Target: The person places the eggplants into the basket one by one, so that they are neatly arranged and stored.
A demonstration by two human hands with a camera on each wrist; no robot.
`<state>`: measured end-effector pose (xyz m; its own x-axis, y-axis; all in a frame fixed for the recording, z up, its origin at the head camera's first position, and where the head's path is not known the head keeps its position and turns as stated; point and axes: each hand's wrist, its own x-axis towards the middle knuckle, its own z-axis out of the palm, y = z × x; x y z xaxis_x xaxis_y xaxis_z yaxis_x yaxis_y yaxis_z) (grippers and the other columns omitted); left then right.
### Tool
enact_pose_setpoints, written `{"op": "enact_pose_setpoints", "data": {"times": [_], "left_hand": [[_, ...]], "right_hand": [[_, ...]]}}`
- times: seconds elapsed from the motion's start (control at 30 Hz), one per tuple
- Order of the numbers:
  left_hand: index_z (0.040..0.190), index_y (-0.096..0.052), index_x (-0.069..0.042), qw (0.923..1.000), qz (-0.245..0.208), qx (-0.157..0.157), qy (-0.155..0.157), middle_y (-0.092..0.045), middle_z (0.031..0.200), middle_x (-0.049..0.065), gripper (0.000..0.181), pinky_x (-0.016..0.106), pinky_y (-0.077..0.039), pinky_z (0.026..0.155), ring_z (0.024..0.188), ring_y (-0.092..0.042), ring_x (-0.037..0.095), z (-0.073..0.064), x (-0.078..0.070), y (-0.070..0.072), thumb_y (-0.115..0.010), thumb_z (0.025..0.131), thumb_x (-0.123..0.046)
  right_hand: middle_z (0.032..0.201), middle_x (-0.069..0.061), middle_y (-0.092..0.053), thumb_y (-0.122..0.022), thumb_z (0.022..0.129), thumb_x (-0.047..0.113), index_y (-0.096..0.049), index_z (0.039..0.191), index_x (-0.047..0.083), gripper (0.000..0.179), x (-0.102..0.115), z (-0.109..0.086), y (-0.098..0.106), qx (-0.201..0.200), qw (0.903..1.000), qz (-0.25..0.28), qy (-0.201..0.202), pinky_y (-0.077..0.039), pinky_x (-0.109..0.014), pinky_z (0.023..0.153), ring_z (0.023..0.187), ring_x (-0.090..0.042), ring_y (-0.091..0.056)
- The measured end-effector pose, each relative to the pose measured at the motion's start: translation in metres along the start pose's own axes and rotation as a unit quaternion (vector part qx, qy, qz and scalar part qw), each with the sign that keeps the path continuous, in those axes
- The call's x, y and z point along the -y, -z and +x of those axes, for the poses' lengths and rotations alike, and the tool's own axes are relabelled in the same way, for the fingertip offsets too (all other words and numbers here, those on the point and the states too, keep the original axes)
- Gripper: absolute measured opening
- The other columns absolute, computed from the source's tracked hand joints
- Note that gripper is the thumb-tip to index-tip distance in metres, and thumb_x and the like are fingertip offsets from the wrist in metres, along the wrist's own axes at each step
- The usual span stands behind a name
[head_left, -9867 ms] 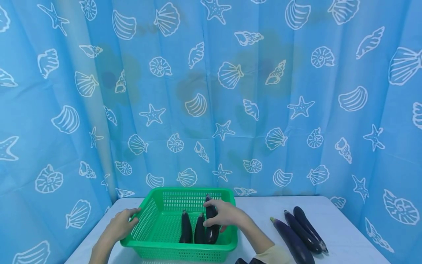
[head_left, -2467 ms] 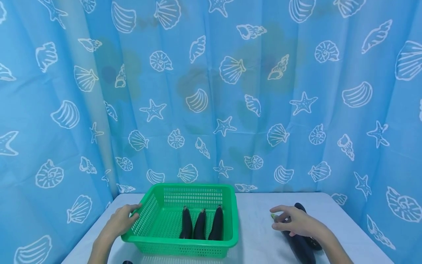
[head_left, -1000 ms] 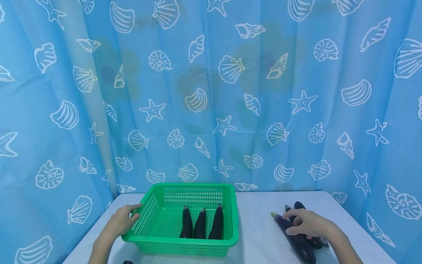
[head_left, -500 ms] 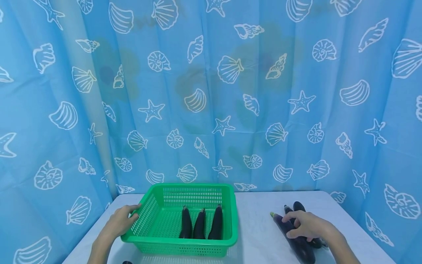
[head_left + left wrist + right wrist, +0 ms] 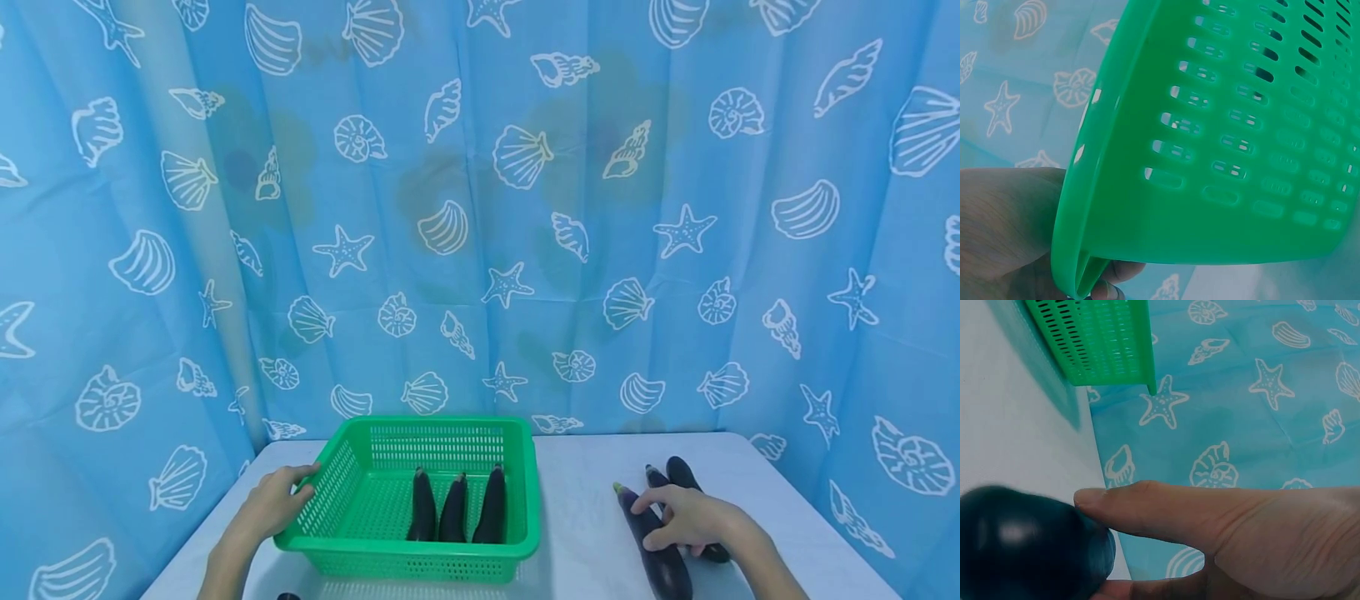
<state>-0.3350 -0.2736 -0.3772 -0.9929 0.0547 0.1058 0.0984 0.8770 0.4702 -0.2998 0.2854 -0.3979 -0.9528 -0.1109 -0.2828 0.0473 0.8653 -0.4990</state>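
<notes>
At the left side of a green slotted plastic basket (image 5: 405, 550), my left hand (image 5: 272, 502) grips the rim. The left wrist view has that hand's thumb (image 5: 1010, 219) at the rim's outer side and fingertips showing below it. Three dark eggplants (image 5: 492, 507) lie side by side in the basket's right half. Over on the right of the table, my right hand (image 5: 693, 518) holds a purple eggplant with a green stem tip (image 5: 663, 569) between thumb and fingers. In the right wrist view its dark rounded body (image 5: 1029, 540) sits at the thumb and a finger. Two more eggplants (image 5: 681, 472) lie partly under this hand.
The basket stands on a white-covered table (image 5: 577, 500). A blue curtain (image 5: 480, 250) with white shell prints closes off the back and sides. A small dark round end (image 5: 288, 597) shows at the bottom edge, in front of the basket.
Earlier my right hand let go of a third eggplant in the basket, then moved right to the others. The green-tipped eggplant has now shifted slightly left in its grasp. My left hand stayed.
</notes>
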Motion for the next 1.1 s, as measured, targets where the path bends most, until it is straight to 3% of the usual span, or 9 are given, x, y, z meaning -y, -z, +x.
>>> {"op": "enact_pose_setpoints", "data": {"times": [0.17, 0.4, 0.7, 1.1], "left_hand": [[0.134, -0.056, 0.004, 1.0, -0.002, 0.001, -0.003, -0.056, 0.132, 0.032, 0.042, 0.033, -0.047, 0.063, 0.08, -0.058, 0.018, 0.0002, -0.0006, -0.0001, -0.056, 0.094, -0.01], [0.134, -0.057, 0.002, 0.9999, 0.012, 0.004, 0.007, -0.056, 0.133, 0.031, 0.042, 0.04, -0.05, 0.07, 0.097, -0.063, 0.028, 0.0007, -0.002, 0.0008, -0.056, 0.094, -0.011], [0.134, -0.056, 0.003, 0.9999, 0.011, 0.0, 0.008, -0.057, 0.131, 0.032, 0.042, 0.036, -0.05, 0.067, 0.087, -0.06, 0.021, 0.0014, -0.0011, -0.0005, -0.056, 0.094, -0.01], [0.134, -0.056, 0.003, 0.9999, 0.013, 0.001, 0.006, -0.057, 0.131, 0.032, 0.042, 0.037, -0.05, 0.068, 0.088, -0.061, 0.022, 0.0017, -0.0012, -0.0004, -0.056, 0.094, -0.01]], "right_hand": [[0.092, -0.005, -0.063, -0.077, 0.082, 0.033, -0.063, 0.126, 0.022, 0.047, -0.0015, 0.0018, -0.0017, 0.008, 0.9999, 0.008, -0.002, -0.055, -0.035, 0.065, 0.076, -0.019, -0.059], [0.084, -0.006, -0.061, -0.076, 0.083, 0.035, -0.061, 0.128, 0.025, 0.049, -0.0041, 0.0038, -0.005, 0.017, 0.9997, 0.019, -0.004, -0.052, -0.031, 0.059, 0.068, -0.02, -0.06], [0.089, -0.006, -0.061, -0.076, 0.083, 0.032, -0.06, 0.129, 0.023, 0.049, -0.0049, 0.0041, -0.0082, 0.024, 0.9987, 0.043, 0.014, -0.055, -0.034, 0.059, 0.07, -0.021, -0.06], [0.096, -0.008, -0.061, -0.077, 0.083, 0.034, -0.057, 0.132, 0.024, 0.054, -0.0033, 0.0055, -0.0103, 0.034, 0.9982, 0.049, 0.007, -0.057, -0.037, 0.065, 0.074, -0.022, -0.06]]}}
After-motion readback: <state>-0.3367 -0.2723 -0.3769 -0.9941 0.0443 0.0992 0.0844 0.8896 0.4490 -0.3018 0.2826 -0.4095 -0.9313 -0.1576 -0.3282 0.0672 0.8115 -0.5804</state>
